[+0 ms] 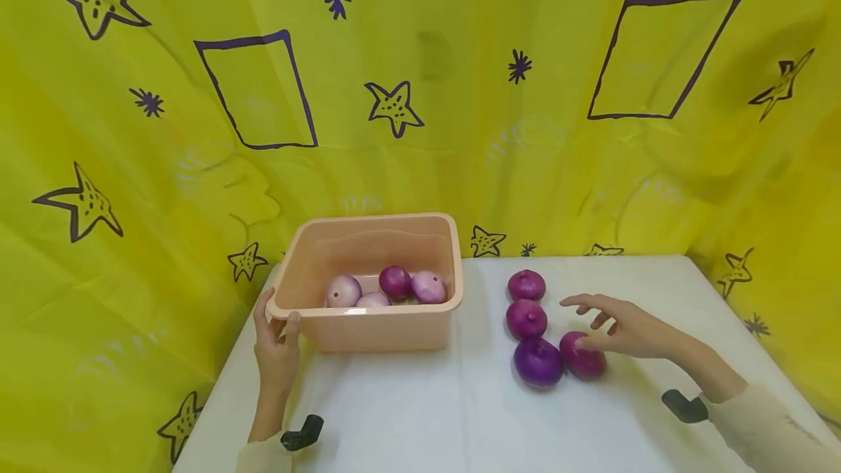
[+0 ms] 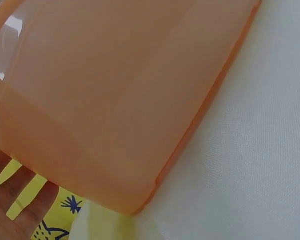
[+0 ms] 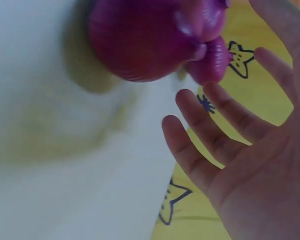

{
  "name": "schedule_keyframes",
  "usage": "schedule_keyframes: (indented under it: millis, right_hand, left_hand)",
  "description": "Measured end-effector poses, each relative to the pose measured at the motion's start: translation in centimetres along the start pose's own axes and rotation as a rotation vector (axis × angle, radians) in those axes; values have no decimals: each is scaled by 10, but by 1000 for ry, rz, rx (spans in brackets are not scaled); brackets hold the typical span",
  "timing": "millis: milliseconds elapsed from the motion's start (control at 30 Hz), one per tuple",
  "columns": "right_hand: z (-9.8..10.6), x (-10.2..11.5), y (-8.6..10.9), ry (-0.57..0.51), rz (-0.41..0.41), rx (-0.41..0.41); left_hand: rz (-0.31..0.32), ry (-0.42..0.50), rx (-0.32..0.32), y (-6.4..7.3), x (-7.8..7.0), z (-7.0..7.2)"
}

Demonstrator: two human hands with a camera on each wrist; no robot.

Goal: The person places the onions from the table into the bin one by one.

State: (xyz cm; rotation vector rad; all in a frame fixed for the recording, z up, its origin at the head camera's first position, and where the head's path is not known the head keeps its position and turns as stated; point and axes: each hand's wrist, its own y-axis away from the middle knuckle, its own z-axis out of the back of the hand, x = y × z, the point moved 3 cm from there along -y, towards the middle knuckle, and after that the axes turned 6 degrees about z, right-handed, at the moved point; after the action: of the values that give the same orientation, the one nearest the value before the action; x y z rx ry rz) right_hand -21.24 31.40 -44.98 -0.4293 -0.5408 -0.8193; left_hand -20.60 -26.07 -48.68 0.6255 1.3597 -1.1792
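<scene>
A: What does the left hand (image 1: 276, 356) have hold of?

B: The peach bin (image 1: 381, 332), gripped at its near left corner: the thumb lies on the near side, the fingers along the left wall

A: And where does that bin stand?

B: On the left part of the white table (image 1: 407, 414), toward the far end, close to the yellow curtain (image 1: 447, 181)

A: What's inside it?

B: Four onions. A pale onion (image 1: 344, 291) sits at the left, then a half-hidden onion (image 1: 373, 299) behind the near rim, a deep purple onion (image 1: 395, 282), and a pinkish onion (image 1: 429, 287) at the right

A: How about the right hand (image 1: 627, 328)?

B: Its fingers are extended and apart, gripping nothing. It hovers at the near right onion (image 1: 587, 367), with the thumb overlapping that onion in the head view; I can't tell whether they touch

A: Are there more onions on the table?

B: Yes, three in a line left of that hand, running far to near: the far onion (image 1: 526, 285), the middle onion (image 1: 526, 319) and the darkest onion (image 1: 539, 362). The near right onion sits just beside the darkest one, on its right

A: And the curtain?

B: It carries dark drawn stars, bursts and two four-sided outlines
</scene>
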Motion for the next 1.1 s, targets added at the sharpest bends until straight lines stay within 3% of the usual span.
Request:
schedule_keyframes:
  millis: [300, 1100]
  right_hand:
    - [-22, -13, 18, -159, -45, 138]
    - [-33, -25, 23, -197, -112, 135]
  left_hand:
    - [7, -10, -5, -3, -1, 3]
    - [12, -11, -5, -2, -2, 1]
